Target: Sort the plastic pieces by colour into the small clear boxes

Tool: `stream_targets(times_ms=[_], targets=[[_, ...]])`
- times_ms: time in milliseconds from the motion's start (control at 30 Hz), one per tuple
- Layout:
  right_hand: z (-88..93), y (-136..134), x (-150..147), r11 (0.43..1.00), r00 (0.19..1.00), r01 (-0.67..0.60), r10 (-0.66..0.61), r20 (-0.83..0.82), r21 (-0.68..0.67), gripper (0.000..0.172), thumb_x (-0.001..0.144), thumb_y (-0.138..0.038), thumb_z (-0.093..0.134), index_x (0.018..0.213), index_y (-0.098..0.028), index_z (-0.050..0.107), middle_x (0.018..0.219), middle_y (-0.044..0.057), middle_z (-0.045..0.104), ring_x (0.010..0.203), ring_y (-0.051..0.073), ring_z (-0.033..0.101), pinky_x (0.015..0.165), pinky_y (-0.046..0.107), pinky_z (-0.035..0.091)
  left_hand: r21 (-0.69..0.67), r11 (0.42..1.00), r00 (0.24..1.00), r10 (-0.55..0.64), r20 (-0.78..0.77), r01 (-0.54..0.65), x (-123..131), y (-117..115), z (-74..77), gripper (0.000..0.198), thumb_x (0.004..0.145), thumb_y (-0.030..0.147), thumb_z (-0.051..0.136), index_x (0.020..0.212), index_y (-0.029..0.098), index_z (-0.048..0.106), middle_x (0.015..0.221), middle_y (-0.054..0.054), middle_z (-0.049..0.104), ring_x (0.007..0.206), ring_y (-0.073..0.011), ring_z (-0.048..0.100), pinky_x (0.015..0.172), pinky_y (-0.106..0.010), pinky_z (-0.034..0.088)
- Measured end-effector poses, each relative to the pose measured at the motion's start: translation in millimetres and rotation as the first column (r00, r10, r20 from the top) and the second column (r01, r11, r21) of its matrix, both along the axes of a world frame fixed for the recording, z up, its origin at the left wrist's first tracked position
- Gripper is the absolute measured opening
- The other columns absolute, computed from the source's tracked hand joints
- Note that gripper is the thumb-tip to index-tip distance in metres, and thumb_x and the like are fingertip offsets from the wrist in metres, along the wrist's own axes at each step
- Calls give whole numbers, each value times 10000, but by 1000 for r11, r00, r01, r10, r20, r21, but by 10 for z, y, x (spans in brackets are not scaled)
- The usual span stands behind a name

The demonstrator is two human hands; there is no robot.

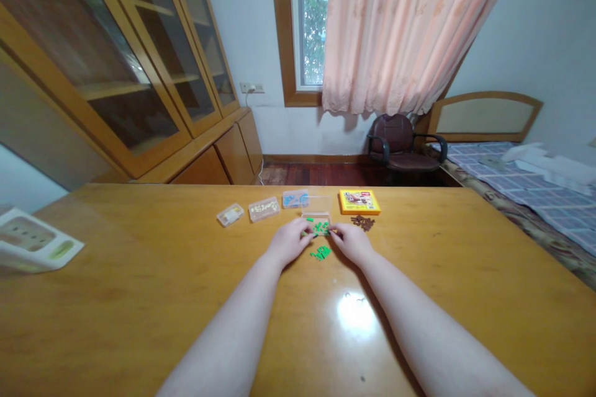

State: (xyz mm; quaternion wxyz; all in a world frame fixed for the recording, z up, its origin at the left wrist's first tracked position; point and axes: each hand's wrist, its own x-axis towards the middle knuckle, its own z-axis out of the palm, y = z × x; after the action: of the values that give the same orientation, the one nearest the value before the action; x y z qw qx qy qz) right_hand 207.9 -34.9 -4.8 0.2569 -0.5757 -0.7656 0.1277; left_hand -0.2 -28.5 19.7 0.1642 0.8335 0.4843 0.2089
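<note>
An open clear plastic box [316, 214] with its lid tipped back holds several small green pieces [321, 227], which look like toy bricks. My left hand [291, 243] is at the box's front left corner, thumb and fingers drawn together. Across from it, my right hand [352, 243] rests at the front right corner, its fingers also pinched. Whatever lies between the fingertips of either hand is too small to make out. Nearer to me, between my wrists, a small pile of loose green pieces [321, 253] lies on the table.
Left of the open box stand a box of blue pieces [295, 198], one of cream pieces [264, 209] and a smaller clear box [230, 214]. A yellow package [359, 202] lies behind loose brown pieces [362, 223]. A white object [37, 240] occupies the table's left side.
</note>
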Motion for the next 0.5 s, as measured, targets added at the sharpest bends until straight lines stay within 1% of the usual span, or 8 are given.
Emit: stream_targets(times_ms=[33,67,100,167,267,367,433,500], targets=[[4,-8,7,1000,1000,-8,8,-12,2,240,850,-326,507,976,-230,687,828,40,705,740,168,613,655,240,409,18,999,999,50,19,-51,-12,14,-3,155,840,284,519,925,205,620,967,-30,622,857,-163,577,757,-266,436],[9,-17,15,1000,999,-26,26,-25,-2,243,848,-323,504,968,-223,689,773,35,697,691,158,601,630,236,400,28,997,997,75,30,-76,-27,25,-4,168,842,279,515,956,209,617,995,-33,619,873,-164,578,774,-270,436],[16,-27,23,998,998,-59,58,-38,-16,237,842,-317,506,944,-215,694,711,25,682,637,146,581,603,229,389,29,997,997,70,29,-71,-45,32,-4,176,840,276,520,974,214,616,1012,-32,617,882,-163,578,785,-271,435],[31,-49,38,983,984,-167,162,-72,-74,205,817,-302,529,880,-207,700,630,3,648,562,121,539,561,214,367,0,1000,1000,-4,-1,4,-82,36,1,162,819,278,553,953,221,625,992,-25,624,876,-159,579,782,-262,434],[53,-78,49,934,945,-321,306,-112,-157,181,765,-308,595,874,-213,704,629,-13,636,538,102,513,536,200,349,-119,982,986,-152,-65,144,-123,28,5,129,768,299,618,865,218,646,889,-8,644,821,-153,581,721,-237,434],[66,-91,50,905,924,-382,373,-83,-186,261,730,-341,644,960,-235,704,628,-19,631,534,99,500,531,200,337,-222,958,974,-208,-90,183,-123,24,-9,153,731,306,654,852,214,658,833,3,655,767,-144,582,674,-222,425],[66,-88,47,897,918,-396,394,-52,-196,271,733,-343,643,980,-251,707,638,-17,640,538,100,500,538,204,335,-239,953,971,-216,-99,187,-106,28,-23,140,732,293,650,848,215,665,834,2,662,770,-144,584,672,-220,421],[61,-80,42,895,915,-398,402,-25,-202,235,748,-337,630,952,-261,719,653,-12,654,547,102,506,547,207,336,-233,954,969,-220,-114,189,-85,33,-36,113,743,275,635,831,217,671,839,0,667,783,-148,586,676,-222,418]])
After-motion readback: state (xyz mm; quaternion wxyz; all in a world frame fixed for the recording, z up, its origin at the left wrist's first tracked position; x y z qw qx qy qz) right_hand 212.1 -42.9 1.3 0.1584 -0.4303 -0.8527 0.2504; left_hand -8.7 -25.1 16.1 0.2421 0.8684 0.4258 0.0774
